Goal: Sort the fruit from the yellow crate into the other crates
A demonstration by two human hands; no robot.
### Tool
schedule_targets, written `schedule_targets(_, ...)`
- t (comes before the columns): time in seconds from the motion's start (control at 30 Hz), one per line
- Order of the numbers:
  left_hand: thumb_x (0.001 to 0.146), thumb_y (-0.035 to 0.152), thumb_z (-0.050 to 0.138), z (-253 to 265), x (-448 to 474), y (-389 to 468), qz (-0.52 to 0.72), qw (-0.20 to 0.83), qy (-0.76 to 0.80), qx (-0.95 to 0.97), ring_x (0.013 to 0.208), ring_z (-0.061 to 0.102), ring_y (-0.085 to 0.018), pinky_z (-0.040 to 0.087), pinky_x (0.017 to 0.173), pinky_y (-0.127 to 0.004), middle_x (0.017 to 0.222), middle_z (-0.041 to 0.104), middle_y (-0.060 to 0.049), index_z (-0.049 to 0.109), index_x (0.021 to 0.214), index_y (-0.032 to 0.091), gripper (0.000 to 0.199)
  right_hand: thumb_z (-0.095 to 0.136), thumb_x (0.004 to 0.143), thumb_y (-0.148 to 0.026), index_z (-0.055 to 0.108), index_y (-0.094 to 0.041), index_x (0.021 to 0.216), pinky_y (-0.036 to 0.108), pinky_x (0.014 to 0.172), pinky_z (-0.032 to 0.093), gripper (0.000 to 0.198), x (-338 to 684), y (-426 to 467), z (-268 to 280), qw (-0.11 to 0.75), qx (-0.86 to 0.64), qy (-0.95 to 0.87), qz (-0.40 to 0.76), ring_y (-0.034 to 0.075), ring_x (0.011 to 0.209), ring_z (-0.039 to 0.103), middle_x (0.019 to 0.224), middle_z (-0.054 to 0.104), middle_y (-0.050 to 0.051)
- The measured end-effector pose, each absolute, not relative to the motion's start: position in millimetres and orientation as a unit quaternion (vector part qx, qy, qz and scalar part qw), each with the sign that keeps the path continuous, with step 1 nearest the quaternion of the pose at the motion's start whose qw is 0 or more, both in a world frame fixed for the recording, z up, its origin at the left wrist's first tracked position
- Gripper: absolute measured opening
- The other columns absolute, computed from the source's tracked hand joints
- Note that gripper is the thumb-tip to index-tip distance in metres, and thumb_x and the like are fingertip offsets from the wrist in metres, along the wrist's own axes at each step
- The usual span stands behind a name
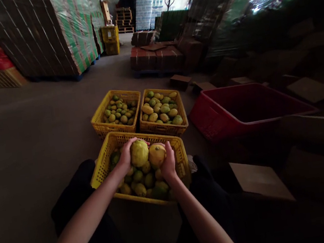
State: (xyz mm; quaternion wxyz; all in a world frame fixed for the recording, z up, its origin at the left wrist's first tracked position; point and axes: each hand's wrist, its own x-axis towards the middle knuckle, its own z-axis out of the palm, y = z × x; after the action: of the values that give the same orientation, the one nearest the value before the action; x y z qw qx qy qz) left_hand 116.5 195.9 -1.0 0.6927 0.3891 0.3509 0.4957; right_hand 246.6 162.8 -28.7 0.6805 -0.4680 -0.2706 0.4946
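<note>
My left hand (126,155) is closed around a yellow-green papaya (139,153), gripping it from the left. In my right hand (169,161) is a more orange-yellow papaya (157,155), its dark end spot facing me. The two fruits are held side by side over the near yellow crate (181,151). Inside that crate lie several green and yellow papayas (138,177), partly hidden by my hands and forearms. The fingers on the far side of both held fruits are mostly out of sight.
Beyond the near crate stand a left yellow crate (97,124) and a right yellow crate (183,112), both holding fruit. A red bin (218,115) sits to the right, with a cardboard piece (260,180) nearer me. Wrapped stacks (77,33) and stacked cartons (156,58) stand farther back.
</note>
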Motion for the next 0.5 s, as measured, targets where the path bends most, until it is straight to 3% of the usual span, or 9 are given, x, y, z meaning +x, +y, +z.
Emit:
schedule_targets(0.07, 0.07, 0.048, 0.051, -6.1, 117.9, 198.8, 0.478, 0.761, 0.333, 0.286, 0.098, 0.068, -0.029, 0.054, 0.085, -0.041, 0.082, 0.074, -0.008, 0.067, 0.076, 0.02, 0.032, 0.054, 0.071, -0.077, 0.069, -0.017, 0.071, 0.034, 0.063, 0.056, 0.061, 254.1, 172.1, -29.1, 0.65, -0.424, -0.195, 0.6, 0.021, 0.065, 0.067, 0.064, 0.069, 0.004)
schedule_targets(0.13, 0.069, 0.051, 0.05, -10.5, 118.1, 197.9, 0.47, 0.801, 0.302, 0.217, 0.102, 0.066, -0.03, 0.053, 0.088, -0.044, 0.086, 0.074, -0.01, 0.067, 0.082, 0.022, 0.037, 0.054, 0.073, -0.075, 0.066, -0.02, 0.076, 0.035, 0.064, 0.058, 0.057, 262.8, 180.6, -30.2, 0.655, -0.396, -0.129, 0.63, 0.02, 0.065, 0.068, 0.066, 0.07, 0.003)
schedule_targets(0.23, 0.072, 0.053, 0.046, -15.5, 118.3, 192.8, 0.462, 0.833, 0.262, 0.158, 0.105, 0.065, -0.029, 0.052, 0.092, -0.044, 0.091, 0.074, -0.011, 0.067, 0.091, 0.019, 0.045, 0.053, 0.077, -0.072, 0.064, -0.023, 0.085, 0.033, 0.066, 0.06, 0.051, 269.5, 187.8, -33.7, 0.705, -0.418, -0.164, 0.549, 0.018, 0.069, 0.069, 0.073, 0.071, 0.001)
schedule_targets(0.33, 0.078, 0.056, 0.038, -21.3, 120.8, 190.3, 0.458, 0.847, 0.245, 0.113, 0.101, 0.066, -0.028, 0.053, 0.09, -0.042, 0.085, 0.072, -0.01, 0.066, 0.094, 0.018, 0.05, 0.06, 0.077, -0.065, 0.063, -0.025, 0.101, 0.034, 0.08, 0.059, 0.047, 263.1, 187.3, -37.1, 0.706, -0.447, -0.263, 0.482, 0.02, 0.091, 0.069, 0.092, 0.072, 0.002)
schedule_targets(0.43, 0.082, 0.054, 0.039, -30.4, 122.9, 192.7, 0.478, 0.827, 0.284, 0.084, 0.09, 0.069, -0.025, 0.056, 0.083, -0.038, 0.074, 0.069, -0.006, 0.064, 0.088, 0.021, 0.042, 0.073, 0.07, -0.058, 0.053, -0.028, 0.129, 0.043, 0.109, 0.043, 0.069, 249.6, 181.8, -39.8, 0.654, -0.484, -0.407, 0.416, 0.025, 0.126, 0.054, 0.131, 0.061, 0.005)
schedule_targets(0.5, 0.083, 0.05, 0.046, -38.5, 122.1, 193.7, 0.491, 0.811, 0.307, 0.088, 0.085, 0.069, -0.024, 0.057, 0.08, -0.035, 0.07, 0.067, -0.004, 0.063, 0.086, 0.019, 0.035, 0.076, 0.067, -0.06, 0.047, -0.026, 0.139, 0.049, 0.119, 0.028, 0.085, 241.7, 176.5, -42.8, 0.571, -0.496, -0.55, 0.354, 0.03, 0.141, 0.037, 0.149, 0.045, 0.009)
